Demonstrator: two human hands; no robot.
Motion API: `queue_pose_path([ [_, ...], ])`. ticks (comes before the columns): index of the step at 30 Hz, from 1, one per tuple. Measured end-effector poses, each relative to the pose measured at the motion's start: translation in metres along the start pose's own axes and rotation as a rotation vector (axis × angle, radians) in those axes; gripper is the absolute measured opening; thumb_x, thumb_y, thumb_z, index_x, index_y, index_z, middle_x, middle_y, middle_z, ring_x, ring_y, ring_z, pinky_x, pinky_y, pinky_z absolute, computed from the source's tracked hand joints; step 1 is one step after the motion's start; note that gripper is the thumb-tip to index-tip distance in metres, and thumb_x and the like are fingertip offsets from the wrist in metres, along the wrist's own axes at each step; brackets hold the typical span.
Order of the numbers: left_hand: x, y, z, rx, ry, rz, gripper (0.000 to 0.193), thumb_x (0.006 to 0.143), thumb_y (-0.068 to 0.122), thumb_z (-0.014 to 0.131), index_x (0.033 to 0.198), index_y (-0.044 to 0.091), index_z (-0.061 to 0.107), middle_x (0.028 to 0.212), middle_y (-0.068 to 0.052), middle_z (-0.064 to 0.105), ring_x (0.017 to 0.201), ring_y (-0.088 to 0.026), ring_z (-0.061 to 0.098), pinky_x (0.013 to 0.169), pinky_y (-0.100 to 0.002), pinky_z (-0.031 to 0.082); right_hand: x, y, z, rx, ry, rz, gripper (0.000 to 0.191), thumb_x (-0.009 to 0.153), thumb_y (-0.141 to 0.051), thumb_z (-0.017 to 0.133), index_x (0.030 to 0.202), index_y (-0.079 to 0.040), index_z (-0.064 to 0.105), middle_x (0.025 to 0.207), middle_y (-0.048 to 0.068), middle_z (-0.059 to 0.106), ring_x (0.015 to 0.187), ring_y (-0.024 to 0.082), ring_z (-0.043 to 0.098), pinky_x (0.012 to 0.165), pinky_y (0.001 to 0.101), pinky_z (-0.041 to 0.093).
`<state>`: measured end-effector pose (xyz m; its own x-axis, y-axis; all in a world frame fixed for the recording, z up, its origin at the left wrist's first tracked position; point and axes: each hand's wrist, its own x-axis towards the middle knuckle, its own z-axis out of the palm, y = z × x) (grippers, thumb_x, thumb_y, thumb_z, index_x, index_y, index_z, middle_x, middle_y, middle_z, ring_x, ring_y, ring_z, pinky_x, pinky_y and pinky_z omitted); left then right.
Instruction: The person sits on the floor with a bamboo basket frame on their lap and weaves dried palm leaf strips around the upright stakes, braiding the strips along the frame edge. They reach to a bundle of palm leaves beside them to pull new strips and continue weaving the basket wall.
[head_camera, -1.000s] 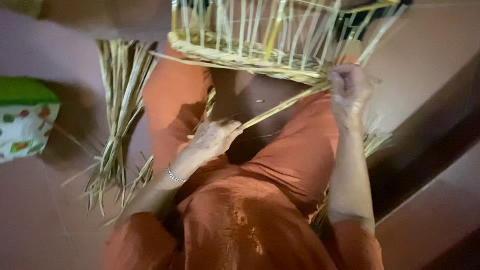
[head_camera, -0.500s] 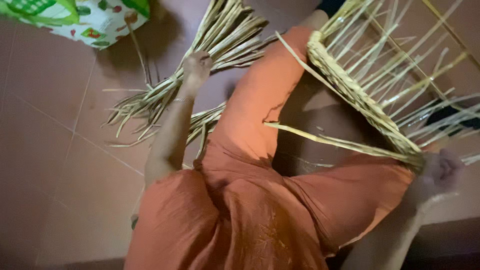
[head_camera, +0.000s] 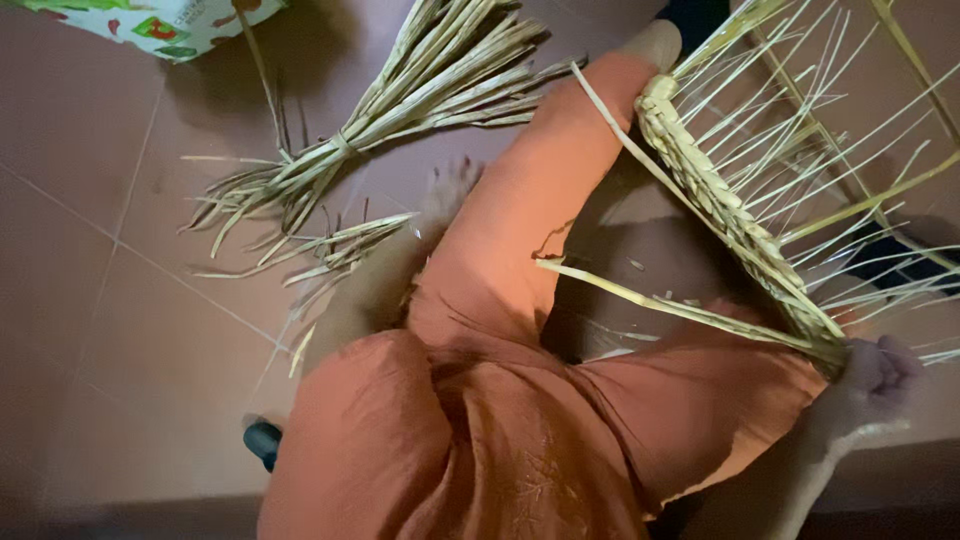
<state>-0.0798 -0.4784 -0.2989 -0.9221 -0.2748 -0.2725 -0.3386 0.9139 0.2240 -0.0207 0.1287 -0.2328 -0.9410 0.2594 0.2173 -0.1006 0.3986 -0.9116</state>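
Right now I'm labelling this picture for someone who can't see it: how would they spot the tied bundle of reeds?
Start on the reddish tiled floor, left of the orange-clad leg. The tied bundle of reeds lies diagonally there, just beyond the left hand. Unlike the loose strips beside it, it is cinched at the middle, fanning out at both ends.

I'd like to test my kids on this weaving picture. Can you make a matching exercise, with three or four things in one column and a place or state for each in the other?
Things:
1. basket
2. bundle
3. left hand
4. bag

Places or states:
A. top left corner, on the floor
B. reaching to loose strips beside the knee
C. tied at the middle, lying on the tiles
D. half woven, thin stakes sticking out, held at its rim by the right hand

Pairs: 1-D, 2-C, 3-B, 4-A
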Motion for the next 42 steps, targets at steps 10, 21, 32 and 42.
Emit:
queue_pose_path([
  [10,-0.039,-0.022,0.022,-0.011,0.122,-0.049,0.047,0.086,0.011,0.067,0.133,0.011,0.066,0.149,-0.018,0.043,0.136,-0.041,0.040,0.106,-0.065,0.034,-0.008,0.006,-0.009,-0.060,0.018,-0.027,0.025,0.103,0.023,0.051,0.124,0.016,0.061,0.108,0.022,0.071,0.087,0.019,0.072,0.074,0.0292,0.062],
  [21,-0.046,-0.078,-0.005,-0.037,0.267,-0.025,0.063,0.077,0.008,0.069,0.139,0.003,0.062,0.140,-0.022,0.051,0.127,-0.043,0.048,0.098,-0.064,0.040,-0.006,-0.003,-0.004,-0.100,0.012,-0.103,0.019,0.106,0.021,0.055,0.122,0.014,0.064,0.098,0.021,0.070,0.080,0.020,0.072,0.065,0.0301,0.059],
  [32,-0.049,0.044,-0.079,-0.583,0.385,0.332,0.022,0.100,0.022,0.069,0.113,0.005,0.072,0.101,-0.013,0.070,0.099,-0.031,0.061,0.088,-0.047,0.048,-0.016,-0.028,-0.004,0.193,0.092,0.112,0.027,0.108,0.008,0.063,0.134,0.006,0.055,0.117,0.014,0.064,0.102,0.020,0.068,0.090,0.0312,0.062],
  [42,-0.156,0.204,-0.093,-0.886,-0.290,0.713,0.015,0.106,0.017,0.060,0.107,0.004,0.067,0.082,-0.012,0.064,0.070,-0.020,0.061,0.063,-0.034,0.048,-0.094,-0.120,-0.001,-0.031,0.114,0.032,0.032,0.115,0.005,0.059,0.147,0.000,0.054,0.132,0.017,0.060,0.114,0.022,0.063,0.101,0.0311,0.058],
])
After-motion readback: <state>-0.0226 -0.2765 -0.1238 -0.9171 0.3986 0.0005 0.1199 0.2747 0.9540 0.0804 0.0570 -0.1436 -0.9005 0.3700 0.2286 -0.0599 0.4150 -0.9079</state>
